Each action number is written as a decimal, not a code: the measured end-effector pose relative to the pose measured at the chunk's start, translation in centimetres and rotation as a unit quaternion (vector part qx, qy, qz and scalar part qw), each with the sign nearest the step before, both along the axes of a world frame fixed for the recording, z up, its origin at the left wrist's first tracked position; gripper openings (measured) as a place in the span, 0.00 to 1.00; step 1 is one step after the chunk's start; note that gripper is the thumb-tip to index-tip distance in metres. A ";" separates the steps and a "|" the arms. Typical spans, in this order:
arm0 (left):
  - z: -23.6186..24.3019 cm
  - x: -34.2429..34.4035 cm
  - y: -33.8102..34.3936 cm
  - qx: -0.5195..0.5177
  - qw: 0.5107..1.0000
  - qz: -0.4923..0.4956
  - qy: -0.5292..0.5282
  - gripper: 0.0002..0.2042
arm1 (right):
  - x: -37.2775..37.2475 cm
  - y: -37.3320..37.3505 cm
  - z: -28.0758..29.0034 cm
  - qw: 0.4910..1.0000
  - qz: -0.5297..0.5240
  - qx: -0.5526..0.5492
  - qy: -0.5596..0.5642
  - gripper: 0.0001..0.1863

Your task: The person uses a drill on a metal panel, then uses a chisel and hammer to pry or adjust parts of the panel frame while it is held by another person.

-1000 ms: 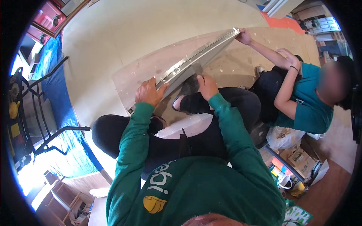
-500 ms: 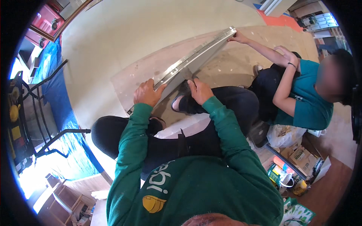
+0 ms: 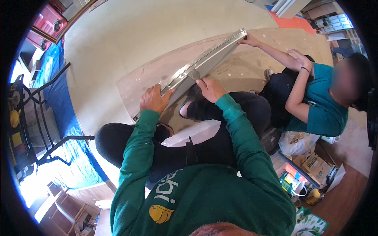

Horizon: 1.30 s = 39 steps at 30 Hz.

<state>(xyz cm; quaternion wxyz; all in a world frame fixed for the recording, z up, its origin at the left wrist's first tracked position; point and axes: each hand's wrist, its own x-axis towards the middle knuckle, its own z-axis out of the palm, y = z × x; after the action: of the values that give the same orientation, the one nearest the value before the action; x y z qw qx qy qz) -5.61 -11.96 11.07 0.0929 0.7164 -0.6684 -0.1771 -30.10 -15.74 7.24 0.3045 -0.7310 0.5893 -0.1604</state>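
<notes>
Within right hand (image 3: pixel 212 90), flat grey tool (image 3: pixel 193 74), partly hidden

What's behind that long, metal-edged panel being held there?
Beyond the panel, a pinkish sheet lies on the pale floor. Whatever the panel and the left hand cover there can't be seen.

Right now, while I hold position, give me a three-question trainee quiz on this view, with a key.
1. True or false: the wearer's left hand grips the panel while the right hand holds a flat-bladed tool.

2. What holds the panel's far end? (A) left hand; (B) co-worker's hand; (C) right hand.

3. What colour is the sleeve on the wearer's left arm?

Key: 1 true; 2 B; 3 green.
</notes>
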 end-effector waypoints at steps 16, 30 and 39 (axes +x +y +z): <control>0.5 0.0 -0.3 0.002 1.000 0.012 0.002 0.26 | 1.4 -0.7 2.4 0.996 -0.004 0.057 0.070 0.26; -0.5 0.3 0.0 -0.013 1.000 0.015 -0.015 0.26 | -0.5 -0.5 2.8 0.996 0.033 0.023 0.084 0.26; -0.1 -0.5 -0.1 -0.006 0.999 0.027 -0.022 0.27 | 0.0 1.4 -0.2 0.997 -0.072 0.017 -0.002 0.25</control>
<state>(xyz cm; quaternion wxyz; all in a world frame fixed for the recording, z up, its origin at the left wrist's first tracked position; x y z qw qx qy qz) -6.14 -12.06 10.98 0.0873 0.7375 -0.6515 -0.1550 -30.06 -14.38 7.04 0.3055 -0.6807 0.6429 -0.1731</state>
